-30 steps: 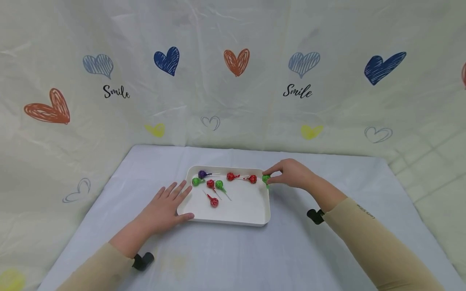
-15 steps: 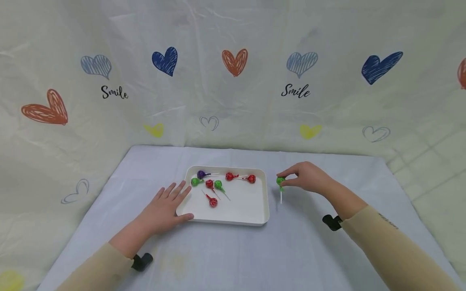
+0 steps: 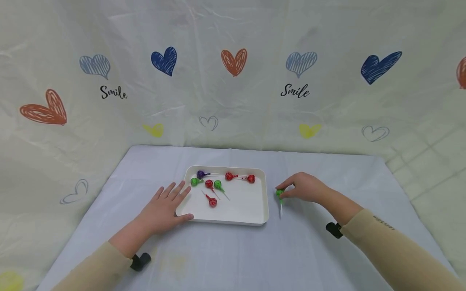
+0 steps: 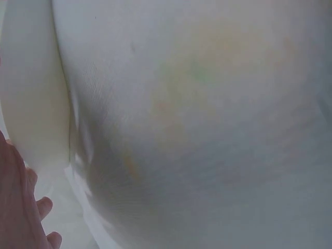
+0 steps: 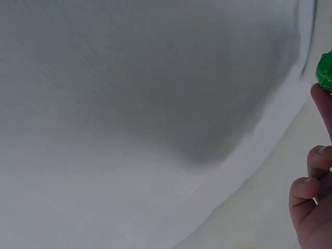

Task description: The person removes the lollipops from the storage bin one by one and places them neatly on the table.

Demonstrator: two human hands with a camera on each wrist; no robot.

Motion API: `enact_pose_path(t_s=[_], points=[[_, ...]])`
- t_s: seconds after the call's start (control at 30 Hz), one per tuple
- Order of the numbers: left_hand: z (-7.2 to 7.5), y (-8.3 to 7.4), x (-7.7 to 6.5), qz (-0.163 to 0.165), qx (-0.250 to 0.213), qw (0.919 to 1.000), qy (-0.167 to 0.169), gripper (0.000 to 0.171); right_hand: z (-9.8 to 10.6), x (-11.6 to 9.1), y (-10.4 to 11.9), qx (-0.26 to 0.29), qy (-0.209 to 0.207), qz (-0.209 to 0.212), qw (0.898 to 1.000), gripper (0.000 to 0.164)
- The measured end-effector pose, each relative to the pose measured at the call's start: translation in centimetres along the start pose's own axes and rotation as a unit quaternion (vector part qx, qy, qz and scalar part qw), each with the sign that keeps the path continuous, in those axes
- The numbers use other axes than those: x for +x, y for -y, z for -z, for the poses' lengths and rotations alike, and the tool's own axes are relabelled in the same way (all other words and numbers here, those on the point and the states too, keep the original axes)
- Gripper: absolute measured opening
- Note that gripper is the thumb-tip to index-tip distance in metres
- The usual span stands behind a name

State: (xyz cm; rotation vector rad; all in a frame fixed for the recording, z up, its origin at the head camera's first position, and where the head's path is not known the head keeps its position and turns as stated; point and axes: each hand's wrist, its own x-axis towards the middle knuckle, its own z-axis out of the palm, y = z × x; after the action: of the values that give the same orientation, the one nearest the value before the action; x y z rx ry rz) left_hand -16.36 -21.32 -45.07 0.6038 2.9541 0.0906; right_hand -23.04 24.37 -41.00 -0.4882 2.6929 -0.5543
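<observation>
Between thumb and fingertips, my right hand pinches a green lollipop by its wrapped head, just right of the white tray. Its white stick points toward me. In the right wrist view the green wrapper shows at the right edge by a fingertip. My left hand rests with spread, straight fingers on the tray's left edge. Inside the tray lie a purple lollipop, green lollipops and several red lollipops, mostly toward the left and back.
A white cloth covers the table, with a faint yellowish stain near the front. Behind it hangs a pale backdrop printed with hearts. Dark wrist cameras sit under both sleeves.
My right hand has carried the green lollipop from the tray's right edge out to the right, then lowered it toward the tablecloth. The left hand has stayed on the tray.
</observation>
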Motion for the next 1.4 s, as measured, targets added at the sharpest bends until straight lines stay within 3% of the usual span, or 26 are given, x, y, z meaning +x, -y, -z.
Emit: enact_pose_path(t_s=[0.13, 0.3, 0.6, 0.93, 1.4], points=[[0.1, 0.0, 0.0, -0.004, -0.001, 1.0, -0.004, 0.099, -1.1, 0.3, 0.1, -0.009, 0.006, -0.009, 1.0, 0.026], [0.1, 0.0, 0.0, -0.007, 0.0, 1.0, -0.006, 0.099, -1.8, 0.7, 0.2, -0.034, 0.014, 0.008, 0.999, 0.025], [-0.2, 0.1, 0.0, -0.002, 0.008, 0.9999, -0.008, 0.097, -1.3, 1.0, 0.1, -0.061, 0.027, 0.076, 0.995, 0.031], [-0.6, 0.3, 0.3, -0.002, 0.005, 0.9999, -0.011, 0.1, -1.0, 0.9, -0.2, -0.053, 0.053, 0.057, 0.996, 0.03], [-0.2, 0.0, 0.1, 0.002, 0.007, 1.0, 0.003, 0.1, -1.1, 1.0, -0.4, -0.06, 0.036, 0.091, 0.993, 0.029]])
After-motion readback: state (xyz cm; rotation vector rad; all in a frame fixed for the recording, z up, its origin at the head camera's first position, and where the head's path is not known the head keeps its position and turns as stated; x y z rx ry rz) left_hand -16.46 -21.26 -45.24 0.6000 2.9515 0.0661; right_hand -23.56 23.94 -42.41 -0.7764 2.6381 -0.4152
